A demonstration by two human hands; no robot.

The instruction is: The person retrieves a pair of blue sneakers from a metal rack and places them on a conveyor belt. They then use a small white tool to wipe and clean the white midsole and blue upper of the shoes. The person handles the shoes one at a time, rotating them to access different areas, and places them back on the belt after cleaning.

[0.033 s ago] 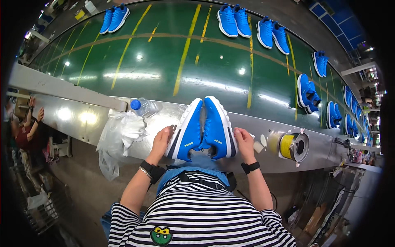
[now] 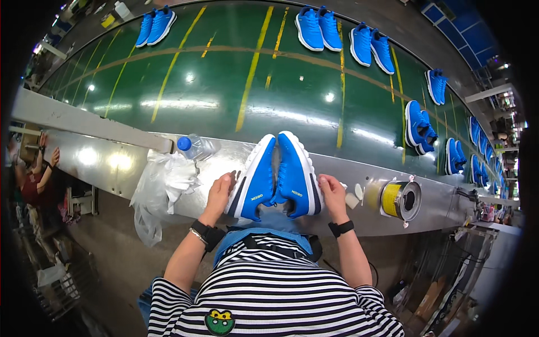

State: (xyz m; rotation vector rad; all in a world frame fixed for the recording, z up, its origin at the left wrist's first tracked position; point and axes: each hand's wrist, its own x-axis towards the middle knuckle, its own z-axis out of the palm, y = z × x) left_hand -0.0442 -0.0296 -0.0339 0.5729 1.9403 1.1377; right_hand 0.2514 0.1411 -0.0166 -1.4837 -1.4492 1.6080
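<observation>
Meanwhile, at the near edge of a green conveyor belt (image 2: 224, 84), you stand two blue sneakers side by side on the steel ledge (image 2: 101, 160), toes pointing away from you. Your left hand (image 2: 220, 190) presses flat against the outer side of the left sneaker (image 2: 255, 178), fingers curled loosely round its heel end; your right hand (image 2: 332, 190) does the same on the right sneaker (image 2: 295, 175). The pair touch along their inner sides, tilted so both white soles face outward. Neither hand fully closes; each cups rather than clamps.

To the left, a crumpled clear plastic bag (image 2: 160, 188) hangs over the ledge, and a plastic bottle with a blue cap (image 2: 193, 147) lies just beyond it. To the right sits a yellow tape roll (image 2: 400, 199) on a holder. More pairs of blue sneakers (image 2: 318, 27) ride the far side of the belt.

The risk, as it looks: the pair balance on their edges on a narrow ledge, held only by side pressure. Ease one palm unevenly and a shoe could topple toward you and drop off the near edge, or tip forward onto the belt. The loose bag nearby could also snag a wrist.
</observation>
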